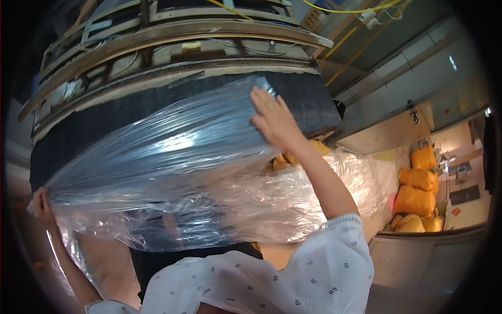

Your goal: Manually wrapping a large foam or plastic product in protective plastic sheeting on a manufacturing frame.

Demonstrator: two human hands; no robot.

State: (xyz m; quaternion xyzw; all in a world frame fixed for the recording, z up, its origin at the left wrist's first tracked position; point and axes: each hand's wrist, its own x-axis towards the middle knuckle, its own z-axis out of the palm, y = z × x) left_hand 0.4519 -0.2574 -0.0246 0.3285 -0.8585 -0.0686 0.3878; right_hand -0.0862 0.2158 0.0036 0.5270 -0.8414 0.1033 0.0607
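1. Standing beside the person, I see first the near white patterned sleeve (334, 261) of the right arm, which reaches up and away.
2. The left hand (41, 205), low at the near left, is closed into a fist around a gathered corner of the clear plastic sheet (172, 172); the grip is narrow and tight, and the film fans out from it.
3. The sheet fills the middle of the view, stretched from the left fist up to the right hand and hanging in loose folds below. I judge it very light, soft and limp, also slippery and easy to tear. It is best taken at bunched corners or edges, where the film is gathered thick, not on the flat middle.
4. The right hand (272, 119), further up and to the right, lies with open spread fingers flat on the top edge of the sheet, pressing it against the dark upholstered block (308, 99); it holds by pressure, not by closing.
5. This dark block looks heavy and stiff, with a rough fabric face that should help the film to stay.
6. Behind it, stacked wooden frames (172, 36) rise at the far left and centre.
7. At the far right, several rounded orange-yellow bags (418, 180) are piled near a counter; a small red square label (456, 211) and a flat dark rectangle (464, 194) are beside them.
8. Yellow cables (361, 10) run at the far top.
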